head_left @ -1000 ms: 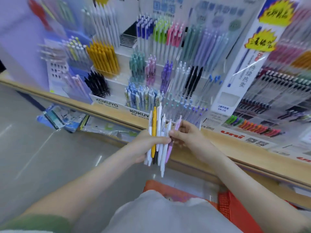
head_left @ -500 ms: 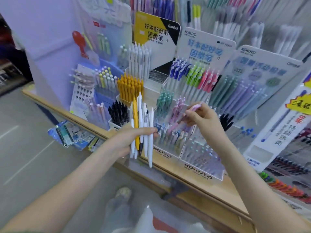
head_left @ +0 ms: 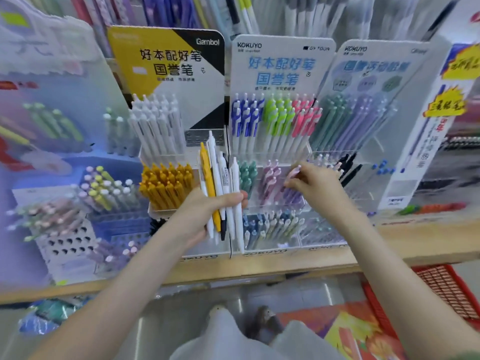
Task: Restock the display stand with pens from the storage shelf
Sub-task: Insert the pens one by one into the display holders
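Observation:
My left hand point(head_left: 205, 214) grips a bundle of pens point(head_left: 220, 188), several white and one yellow, held upright in front of the clear tiered display stand point(head_left: 275, 249). My right hand point(head_left: 317, 185) pinches a single pink pen point(head_left: 292, 174) at the stand's middle tier, just over the compartment of pink and lilac pens point(head_left: 270, 178). Teal pens point(head_left: 246, 174) stand in the compartment to the left of it.
Orange pens point(head_left: 166, 185) and white pens point(head_left: 158, 126) fill the stand on the left. Blue, green and pink pens point(head_left: 275, 118) line the top tier. A wooden shelf edge point(head_left: 389, 253) runs below, and a red basket point(head_left: 446, 289) sits at the lower right on the floor.
The pink pen left the bundle in my right hand, which carried it up to the middle tier and now lowers it at the pink compartment. My left hand stayed raised with the bundle.

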Available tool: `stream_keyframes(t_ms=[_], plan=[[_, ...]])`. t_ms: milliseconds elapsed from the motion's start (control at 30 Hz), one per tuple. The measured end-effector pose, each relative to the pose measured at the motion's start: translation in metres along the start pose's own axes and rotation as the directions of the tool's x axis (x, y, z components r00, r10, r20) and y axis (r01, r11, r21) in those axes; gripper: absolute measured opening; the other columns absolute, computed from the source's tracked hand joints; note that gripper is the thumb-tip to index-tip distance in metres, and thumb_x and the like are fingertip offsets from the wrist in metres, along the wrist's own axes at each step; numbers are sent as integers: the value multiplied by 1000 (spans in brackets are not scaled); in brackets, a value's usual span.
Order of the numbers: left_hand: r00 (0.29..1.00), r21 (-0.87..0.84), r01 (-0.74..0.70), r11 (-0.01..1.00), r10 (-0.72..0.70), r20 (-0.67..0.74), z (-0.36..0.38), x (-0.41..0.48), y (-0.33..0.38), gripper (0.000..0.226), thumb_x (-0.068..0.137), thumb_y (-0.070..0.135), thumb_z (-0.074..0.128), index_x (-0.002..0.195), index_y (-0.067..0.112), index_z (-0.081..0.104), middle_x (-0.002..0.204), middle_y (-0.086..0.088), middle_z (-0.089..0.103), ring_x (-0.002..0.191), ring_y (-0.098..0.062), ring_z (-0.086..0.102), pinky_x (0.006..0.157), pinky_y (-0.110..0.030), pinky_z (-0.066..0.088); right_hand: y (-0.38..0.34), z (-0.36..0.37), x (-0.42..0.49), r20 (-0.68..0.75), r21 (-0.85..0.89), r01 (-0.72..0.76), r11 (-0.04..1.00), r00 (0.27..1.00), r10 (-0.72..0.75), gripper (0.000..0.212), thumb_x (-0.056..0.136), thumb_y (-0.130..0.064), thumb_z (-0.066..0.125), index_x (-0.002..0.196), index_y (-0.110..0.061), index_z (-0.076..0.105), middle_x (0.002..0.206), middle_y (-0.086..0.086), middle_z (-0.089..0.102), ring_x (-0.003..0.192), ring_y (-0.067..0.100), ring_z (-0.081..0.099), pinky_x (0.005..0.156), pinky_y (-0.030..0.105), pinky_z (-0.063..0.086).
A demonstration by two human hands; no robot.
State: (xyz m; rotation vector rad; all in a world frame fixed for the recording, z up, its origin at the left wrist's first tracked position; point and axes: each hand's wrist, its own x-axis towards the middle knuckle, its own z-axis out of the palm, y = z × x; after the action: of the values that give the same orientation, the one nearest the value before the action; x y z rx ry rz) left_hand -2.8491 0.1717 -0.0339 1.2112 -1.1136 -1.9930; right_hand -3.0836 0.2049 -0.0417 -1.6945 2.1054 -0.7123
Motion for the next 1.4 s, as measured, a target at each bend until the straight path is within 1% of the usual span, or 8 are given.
stream_keyframes(t_ms=[133,400,567,700,833,967,1167,1400], plan=[[999,26,-1,1000,0,38,-3,8,2,25,58,20,78,81,13,75,93,-11,75,98,-22,70,104,-48,43,-4,4,0,-15,-14,7,1000,1000,-7,10,87,-15,65,86,-7,61,75,1,66,67,13,61,58,15,39],[997,34,-20,999,18,73,-9,12,0,11,63,16,74,73,18,79,91,-11,75,92,-20,72,100,-45,47,-7,10,4,-7,13,-6,1000,1000,6,14,88,-11,63,81,0,58,65,-9,61,66,16,62,63,29,45],[998,13,-8,1000,7,57,-5,13,-3,24,66,12,72,89,8,71,89,-10,75,89,-18,72,97,-43,50,-3,30,4,114,-5,1,1000,994,0,10,89,-4,60,81,1,57,65,-10,58,60,3,57,52,11,36],[998,31,-20,999,18,53,-2,13,-4,16,62,20,77,77,15,79,94,-11,75,97,-21,70,103,-45,45,5,42,2,28,15,3,1000,1000,-4,8,89,-5,60,88,2,62,72,-8,61,66,17,59,59,26,43],[998,64,-35,997,32,51,4,13,-9,22,59,25,79,78,15,79,94,-10,75,100,-20,69,107,-46,40,7,50,-1,-8,34,-16,999,1000,17,9,92,-6,56,90,2,60,75,-10,61,61,5,56,56,18,42],[998,91,-42,995,37,47,7,14,-14,26,58,29,83,80,16,79,96,-9,75,104,-22,68,108,-47,39,6,52,-2,-8,75,-88,993,996,89,13,93,-11,56,88,0,61,77,-1,66,69,21,61,63,32,46],[999,119,-49,992,45,30,8,11,-19,22,58,31,81,78,23,80,96,-5,75,105,-19,67,109,-46,37,10,55,-9,32,55,-127,990,992,125,10,93,-13,55,94,-5,62,73,-1,59,68,19,55,59,28,40],[999,58,-42,997,44,-27,5,7,-21,22,77,3,72,97,12,68,92,-7,75,91,-20,72,98,-43,50,-15,36,-18,-2,-25,-40,999,999,40,19,94,-22,57,107,-12,48,80,-4,55,73,17,53,62,30,40]])
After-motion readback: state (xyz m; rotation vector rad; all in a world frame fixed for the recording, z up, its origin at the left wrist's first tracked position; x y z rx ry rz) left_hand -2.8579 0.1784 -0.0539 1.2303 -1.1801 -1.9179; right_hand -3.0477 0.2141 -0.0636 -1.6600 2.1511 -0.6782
